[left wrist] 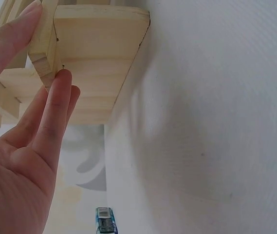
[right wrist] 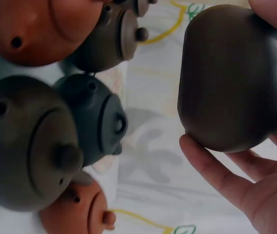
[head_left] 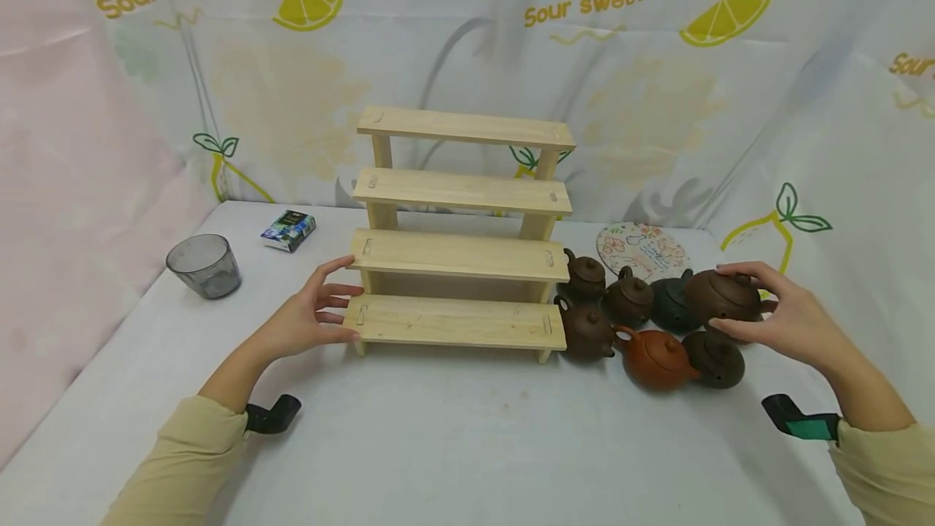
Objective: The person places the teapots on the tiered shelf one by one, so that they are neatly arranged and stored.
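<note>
My right hand [head_left: 777, 319] holds a dark brown teapot [head_left: 723, 295] between thumb and fingers at the right of the table. In the right wrist view this teapot [right wrist: 233, 80] hangs off the table, its smooth side facing the camera. Beneath and beside it stand a grey-brown teapot [head_left: 716, 361], an orange teapot [head_left: 656, 362] and a blue-black teapot [head_left: 672, 307]. My left hand [head_left: 303, 319] touches the left end of a four-tier wooden stand [head_left: 456, 321] at its lower boards. Its fingers [left wrist: 53, 112] are nearly straight, tips against a board's end.
More brown teapots [head_left: 587, 333] crowd the stand's right side, before a round patterned mat [head_left: 643, 248]. A grey glass cup [head_left: 206, 266] and a small blue-and-black box [head_left: 288, 230] stand at the left. A printed cloth [head_left: 467, 47] hangs behind the white table [head_left: 467, 445].
</note>
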Action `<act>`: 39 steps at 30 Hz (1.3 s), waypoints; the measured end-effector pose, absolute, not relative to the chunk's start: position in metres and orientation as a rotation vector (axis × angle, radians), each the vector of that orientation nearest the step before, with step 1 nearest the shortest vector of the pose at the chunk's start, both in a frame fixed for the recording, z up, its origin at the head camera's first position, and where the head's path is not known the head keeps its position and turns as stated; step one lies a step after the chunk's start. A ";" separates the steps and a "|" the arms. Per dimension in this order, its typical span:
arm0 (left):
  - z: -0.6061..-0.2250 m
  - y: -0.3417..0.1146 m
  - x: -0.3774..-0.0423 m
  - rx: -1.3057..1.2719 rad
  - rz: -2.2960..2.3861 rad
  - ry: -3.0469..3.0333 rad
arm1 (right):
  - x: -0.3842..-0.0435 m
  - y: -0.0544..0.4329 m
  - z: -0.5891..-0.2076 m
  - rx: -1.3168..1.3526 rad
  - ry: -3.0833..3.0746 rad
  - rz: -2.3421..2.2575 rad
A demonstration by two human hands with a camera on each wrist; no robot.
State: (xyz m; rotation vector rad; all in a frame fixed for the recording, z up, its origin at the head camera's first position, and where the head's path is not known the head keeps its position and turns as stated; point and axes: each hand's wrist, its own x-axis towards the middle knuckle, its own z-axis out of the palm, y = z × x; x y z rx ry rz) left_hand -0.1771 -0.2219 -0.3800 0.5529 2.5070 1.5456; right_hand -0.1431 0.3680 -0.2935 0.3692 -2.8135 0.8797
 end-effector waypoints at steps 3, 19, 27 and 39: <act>-0.380 -0.222 -0.177 0.556 1.546 2.507 | -0.149 0.359 -0.291 0.387 -2.819 0.907; -0.381 -0.222 -0.177 0.552 1.561 2.501 | -0.176 0.310 -0.285 0.704 -2.684 1.010; -0.383 -0.222 -0.177 0.594 1.570 2.506 | -0.187 0.287 -0.281 0.812 -2.662 0.992; -0.381 -0.222 -0.176 0.594 1.580 2.491 | -0.200 0.253 -0.266 0.915 -2.661 1.015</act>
